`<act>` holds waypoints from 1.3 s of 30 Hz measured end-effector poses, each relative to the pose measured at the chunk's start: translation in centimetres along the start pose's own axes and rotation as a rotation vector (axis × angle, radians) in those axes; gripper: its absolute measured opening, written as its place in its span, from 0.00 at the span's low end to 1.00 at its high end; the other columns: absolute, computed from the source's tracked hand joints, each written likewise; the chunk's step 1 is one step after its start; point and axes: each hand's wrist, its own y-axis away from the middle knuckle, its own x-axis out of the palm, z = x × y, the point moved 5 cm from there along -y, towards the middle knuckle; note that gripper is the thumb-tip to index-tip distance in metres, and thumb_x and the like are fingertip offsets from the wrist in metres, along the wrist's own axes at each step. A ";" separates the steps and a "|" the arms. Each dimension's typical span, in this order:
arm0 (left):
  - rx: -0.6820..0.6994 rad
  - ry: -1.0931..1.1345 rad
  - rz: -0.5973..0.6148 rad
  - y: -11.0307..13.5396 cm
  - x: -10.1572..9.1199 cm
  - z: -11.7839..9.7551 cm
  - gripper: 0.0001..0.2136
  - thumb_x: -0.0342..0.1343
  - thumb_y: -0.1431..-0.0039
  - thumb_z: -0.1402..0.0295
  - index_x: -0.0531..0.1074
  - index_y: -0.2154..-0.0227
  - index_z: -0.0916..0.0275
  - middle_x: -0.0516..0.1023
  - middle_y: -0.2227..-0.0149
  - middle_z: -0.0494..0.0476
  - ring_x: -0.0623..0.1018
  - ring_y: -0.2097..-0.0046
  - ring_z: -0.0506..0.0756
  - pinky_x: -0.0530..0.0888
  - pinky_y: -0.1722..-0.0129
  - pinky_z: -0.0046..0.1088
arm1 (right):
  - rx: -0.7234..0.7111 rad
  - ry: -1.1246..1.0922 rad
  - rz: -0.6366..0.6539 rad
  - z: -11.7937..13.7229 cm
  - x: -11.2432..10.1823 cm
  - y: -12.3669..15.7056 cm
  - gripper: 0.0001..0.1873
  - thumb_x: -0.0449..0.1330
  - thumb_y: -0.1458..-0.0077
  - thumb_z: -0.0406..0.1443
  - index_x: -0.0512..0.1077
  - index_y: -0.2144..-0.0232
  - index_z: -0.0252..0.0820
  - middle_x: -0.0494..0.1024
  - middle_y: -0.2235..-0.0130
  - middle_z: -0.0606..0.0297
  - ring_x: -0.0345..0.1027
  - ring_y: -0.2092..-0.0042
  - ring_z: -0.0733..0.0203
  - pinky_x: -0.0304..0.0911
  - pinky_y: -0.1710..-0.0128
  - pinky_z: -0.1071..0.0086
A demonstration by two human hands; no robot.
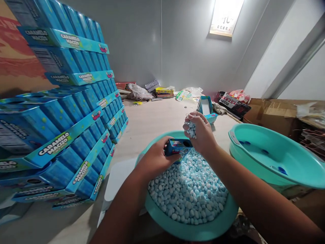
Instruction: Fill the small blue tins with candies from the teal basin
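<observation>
Above the teal basin (162,217) of candies (189,193), my left hand (154,159) grips a small blue box (177,146), its opening facing right. My right hand (200,130), fingers curled, holds a handful of candies just above that opening.

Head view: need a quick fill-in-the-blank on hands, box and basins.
1. The left hand holds a small blue ____ over the candies.
2. The right hand is closed on a handful of ____.
3. The candies fill a ____-coloured basin.
4. The stacked trays stand on the person's ____ side.

Missing words: box; candies; teal; left
</observation>
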 end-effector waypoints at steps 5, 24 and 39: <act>0.016 0.014 0.012 0.1 0.1 0.0 0.20 0.64 0.47 0.63 0.71 0.52 0.56 0.80 0.55 0.57 0.80 0.56 0.60 0.76 0.55 0.40 | -0.013 0.049 0.008 0.0 0.0 0.2 0.16 0.66 0.56 0.40 0.64 0.66 0.47 0.69 0.72 0.73 0.62 0.76 0.70 0.51 0.83 0.75; -0.002 -0.041 0.023 0.3 0.0 -0.7 0.19 0.64 0.47 0.65 0.71 0.51 0.54 0.80 0.55 0.52 0.80 0.55 0.57 0.75 0.53 0.37 | -0.002 0.024 0.010 -0.3 -0.1 0.7 0.10 0.66 0.55 0.39 0.68 0.72 0.44 0.72 0.77 0.72 0.72 0.73 0.64 0.62 0.79 0.75; 0.015 -0.070 0.016 0.4 -0.2 -0.9 0.19 0.64 0.47 0.65 0.71 0.51 0.53 0.80 0.56 0.51 0.79 0.56 0.56 0.75 0.54 0.37 | -0.025 0.015 0.095 -0.1 0.2 0.7 0.07 0.62 0.54 0.38 0.68 0.74 0.43 0.71 0.78 0.71 0.71 0.73 0.65 0.61 0.78 0.74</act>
